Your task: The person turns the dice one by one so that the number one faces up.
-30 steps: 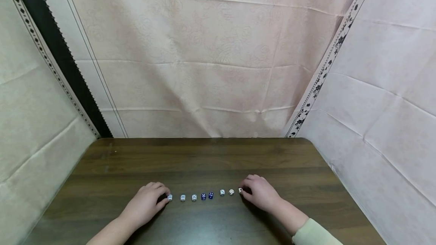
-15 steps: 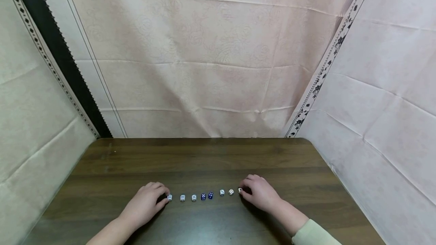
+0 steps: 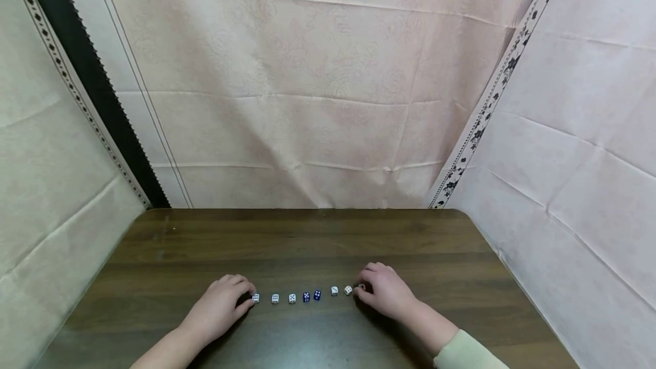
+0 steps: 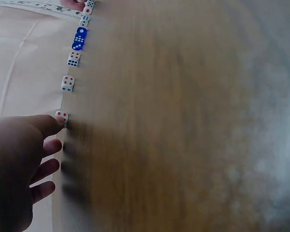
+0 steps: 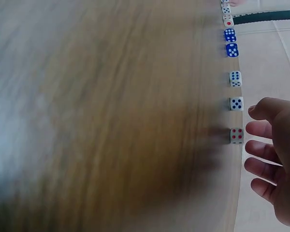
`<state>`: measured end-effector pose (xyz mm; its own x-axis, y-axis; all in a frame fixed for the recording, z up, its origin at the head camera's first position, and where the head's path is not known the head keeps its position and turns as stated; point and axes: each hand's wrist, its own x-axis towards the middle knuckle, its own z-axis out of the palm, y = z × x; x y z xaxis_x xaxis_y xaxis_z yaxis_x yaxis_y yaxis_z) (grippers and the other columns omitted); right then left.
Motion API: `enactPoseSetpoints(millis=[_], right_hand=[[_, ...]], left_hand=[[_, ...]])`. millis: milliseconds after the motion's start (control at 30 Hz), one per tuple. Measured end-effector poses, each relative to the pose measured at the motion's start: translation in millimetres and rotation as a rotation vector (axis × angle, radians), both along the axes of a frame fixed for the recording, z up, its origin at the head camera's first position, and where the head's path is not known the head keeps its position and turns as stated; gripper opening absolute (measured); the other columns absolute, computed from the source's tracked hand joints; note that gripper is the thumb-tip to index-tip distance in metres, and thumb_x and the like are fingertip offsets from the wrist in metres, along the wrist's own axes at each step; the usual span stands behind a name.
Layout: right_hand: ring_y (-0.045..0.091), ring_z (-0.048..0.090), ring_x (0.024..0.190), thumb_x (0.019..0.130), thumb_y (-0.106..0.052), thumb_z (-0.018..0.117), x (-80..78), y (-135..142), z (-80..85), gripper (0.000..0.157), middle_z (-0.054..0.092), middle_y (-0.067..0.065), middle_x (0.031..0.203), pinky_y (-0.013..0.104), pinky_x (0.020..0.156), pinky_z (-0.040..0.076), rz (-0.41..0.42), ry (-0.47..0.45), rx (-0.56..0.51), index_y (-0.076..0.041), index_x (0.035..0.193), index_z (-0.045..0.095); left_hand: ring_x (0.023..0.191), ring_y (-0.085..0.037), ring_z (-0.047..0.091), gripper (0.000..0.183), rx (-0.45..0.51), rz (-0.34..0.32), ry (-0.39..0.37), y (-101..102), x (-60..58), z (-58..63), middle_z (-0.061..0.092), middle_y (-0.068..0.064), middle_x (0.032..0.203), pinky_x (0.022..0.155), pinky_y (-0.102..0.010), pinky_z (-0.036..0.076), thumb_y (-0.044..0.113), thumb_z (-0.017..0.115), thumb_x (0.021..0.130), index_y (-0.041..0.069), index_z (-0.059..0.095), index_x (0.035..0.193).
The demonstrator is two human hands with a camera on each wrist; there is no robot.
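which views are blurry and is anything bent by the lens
Head view: sharp, but wide-angle; the curtain borders lean and bow outward. Left wrist view: the table is smeared, while the dice and left hand stay readable. Right wrist view: the same smear, with the dice crisp beside the right hand.

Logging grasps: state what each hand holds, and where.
Nothing is held. The left hand touches the leftmost die with one fingertip; the right hand lies beside the rightmost die.
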<state>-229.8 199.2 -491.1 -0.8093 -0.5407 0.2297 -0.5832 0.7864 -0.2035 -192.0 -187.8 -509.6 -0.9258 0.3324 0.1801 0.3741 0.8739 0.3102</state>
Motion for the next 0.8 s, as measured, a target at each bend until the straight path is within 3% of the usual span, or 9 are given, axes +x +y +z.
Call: enactPoseSetpoints(millis=[800], right_hand=[[0.007,0.046,0.076,0.089,-0.039,0.072,-2.2,-16,-3.8,0.018,0.053,-0.013,0.082,0.033,0.073,0.042,-0.019,0.021,0.046,-0.022,0.083,0.068]], left_hand=[[0.106,-0.02,0.06,0.011,-0.007,-0.009,0.001,0,-0.2,0.2,0.064,0.009,0.104,0.092,-0.05,0.048,0.029,0.077,0.087,0.026,0.07,0.094]])
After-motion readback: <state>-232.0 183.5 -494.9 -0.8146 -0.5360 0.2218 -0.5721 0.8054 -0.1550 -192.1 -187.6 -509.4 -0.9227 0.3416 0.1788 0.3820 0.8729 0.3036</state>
